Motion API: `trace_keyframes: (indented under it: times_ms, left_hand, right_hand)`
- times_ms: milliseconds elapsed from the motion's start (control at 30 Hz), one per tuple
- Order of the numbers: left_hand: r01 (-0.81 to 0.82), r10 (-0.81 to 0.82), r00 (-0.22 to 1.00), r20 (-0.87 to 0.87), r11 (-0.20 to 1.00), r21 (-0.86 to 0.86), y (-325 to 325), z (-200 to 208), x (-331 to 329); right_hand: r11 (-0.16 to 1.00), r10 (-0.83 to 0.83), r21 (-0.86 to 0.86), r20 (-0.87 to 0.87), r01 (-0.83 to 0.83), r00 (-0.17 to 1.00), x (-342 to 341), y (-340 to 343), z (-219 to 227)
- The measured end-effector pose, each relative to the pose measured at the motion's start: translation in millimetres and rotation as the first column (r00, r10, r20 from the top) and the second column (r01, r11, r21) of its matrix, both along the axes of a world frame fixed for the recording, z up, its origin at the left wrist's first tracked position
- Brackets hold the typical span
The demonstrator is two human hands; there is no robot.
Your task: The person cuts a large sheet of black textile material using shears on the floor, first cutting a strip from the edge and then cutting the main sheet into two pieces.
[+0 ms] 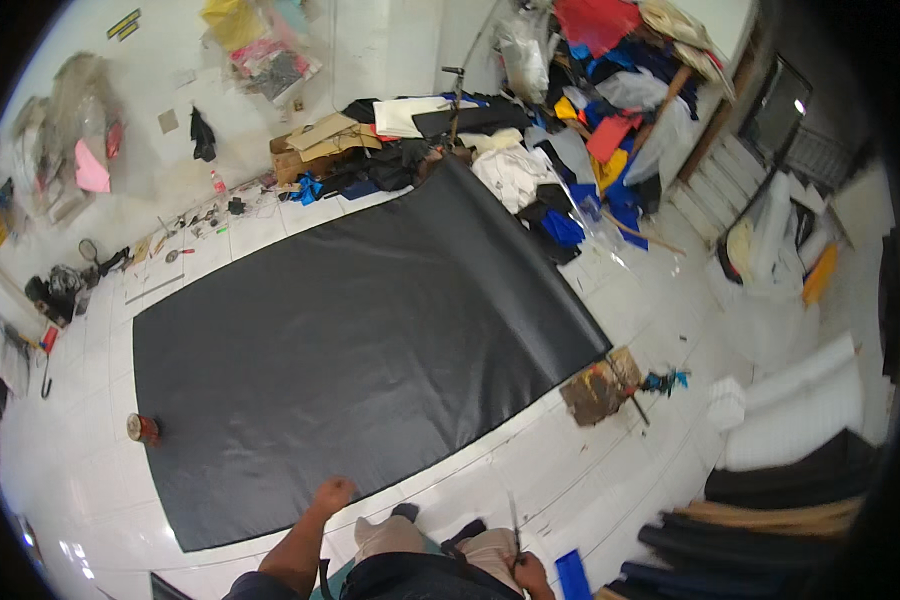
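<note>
A large black sheet [310, 340], smooth like leather or vinyl, lies spread on the white table; its right end curves up into a roll [515, 265]. Over the sheet's near edge my left hand [334, 493] is closed, its fingers curled under, so whatever it may hold is hidden. Low in the picture, beside my right leg, my right hand [532, 574] grips dark, slender scissors [516, 530] with the blades pointing away from me. A rusty tin can [143, 429] rests on the left edge of the sheet.
At the roll's near end sits a stained block [600, 388]. Fabric scraps [515, 175] and cardboard [325, 140] heap along the back. Small tools [177, 255] lie far left. Rolls of dark material [750, 540] and a white foam roll [800, 410] stand at right.
</note>
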State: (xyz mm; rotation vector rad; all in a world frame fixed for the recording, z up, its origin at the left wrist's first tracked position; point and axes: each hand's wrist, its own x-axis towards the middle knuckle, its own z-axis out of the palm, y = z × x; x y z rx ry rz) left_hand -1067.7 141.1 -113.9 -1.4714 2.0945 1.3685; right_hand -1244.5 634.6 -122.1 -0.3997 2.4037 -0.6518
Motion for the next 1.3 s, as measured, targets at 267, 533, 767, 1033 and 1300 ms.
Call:
trace_keyframes:
  times_ms: [267, 533, 767, 1033, 1300]
  left_hand:
    - [-0.226, 0.259, 0.912, -0.317, 0.965, 0.135, 130.1, 13.2, -187.6]
    - [-0.234, 0.246, 0.969, -0.011, 0.936, 0.264, 277.9, -171.0, -180.9]
    - [-0.207, 0.207, 0.978, 0.015, 0.977, -0.047, 221.5, -401.5, -223.6]
    - [0.021, -0.201, 0.943, -0.264, 0.831, -0.556, 188.6, -558.0, -338.8]
    - [0.083, -0.319, 0.916, -0.243, 0.744, -0.663, 201.0, -598.8, -371.8]
  right_hand:
    - [0.858, 0.316, 0.268, 0.395, -0.438, 0.863, -225.1, -80.3, -3.0]
    - [0.81, 0.339, 0.35, 0.375, -0.47, 0.863, -344.2, -109.9, -115.6]
    - [0.951, 0.22, 0.126, 0.37, -0.283, 0.903, -389.0, -100.0, -332.8]
    - [0.993, 0.0, 0.086, 0.699, -0.085, 0.715, -331.2, -54.9, -495.8]
    - [0.988, 0.157, -0.119, 0.759, -0.103, 0.632, -332.7, -62.7, -542.1]
